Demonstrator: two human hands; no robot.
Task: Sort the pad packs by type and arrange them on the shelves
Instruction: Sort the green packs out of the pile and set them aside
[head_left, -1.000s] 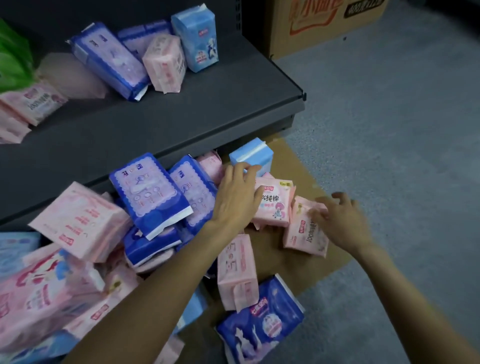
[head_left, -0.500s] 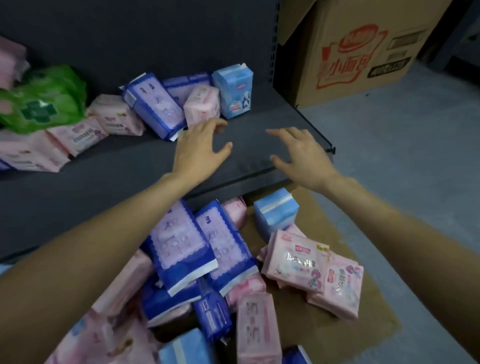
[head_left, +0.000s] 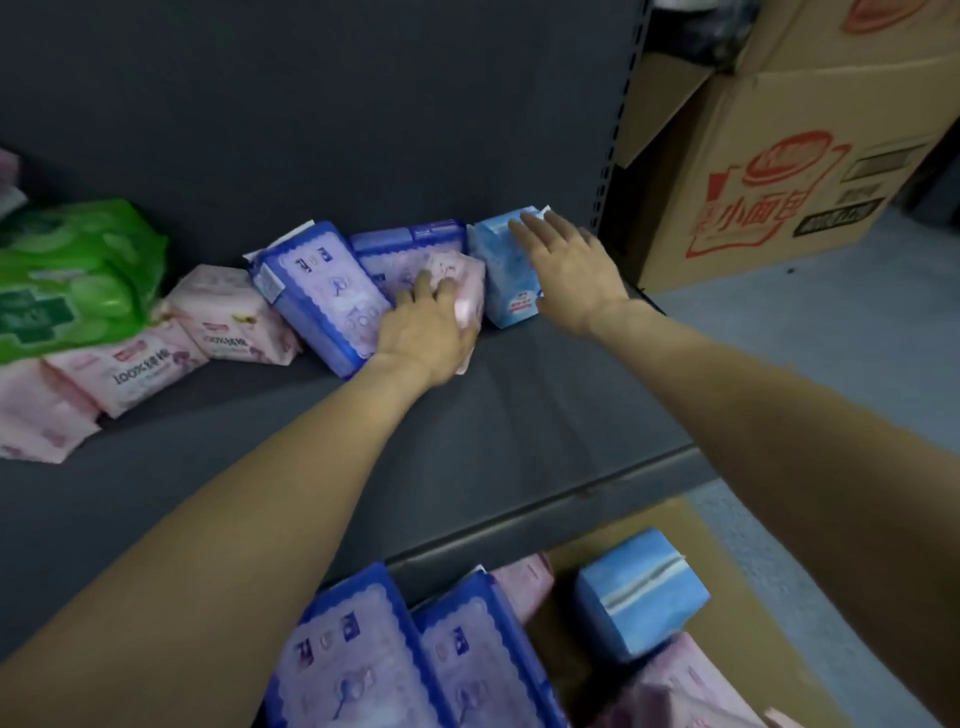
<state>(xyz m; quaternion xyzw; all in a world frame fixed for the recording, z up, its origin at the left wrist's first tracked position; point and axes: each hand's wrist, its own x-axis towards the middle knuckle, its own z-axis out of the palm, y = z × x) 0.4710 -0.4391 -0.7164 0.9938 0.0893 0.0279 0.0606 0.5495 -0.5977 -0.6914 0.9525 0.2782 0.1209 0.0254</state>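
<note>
Packs (head_left: 322, 291) line the back of the shelf (head_left: 519, 415); more packs (head_left: 415, 660) lie on the floor below.

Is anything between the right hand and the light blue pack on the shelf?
Nothing visible: the right hand already lies with straight fingers on the light blue pack. The left hand covers the neighbouring pink pack.

1. The shelf (head_left: 519, 415) looks like dark grey painted metal, matt and smooth.
2. The pad packs are soft plastic film: the blue-and-purple pack (head_left: 322, 291) and the green pack (head_left: 67, 275) catch a slight gloss.
3. The pink pack (head_left: 130, 371) looks smooth, faintly shiny.
4. The box (head_left: 810, 171) is brown corrugated cardboard, matt.
5. The floor (head_left: 831, 374) looks grey and finely speckled.
</note>
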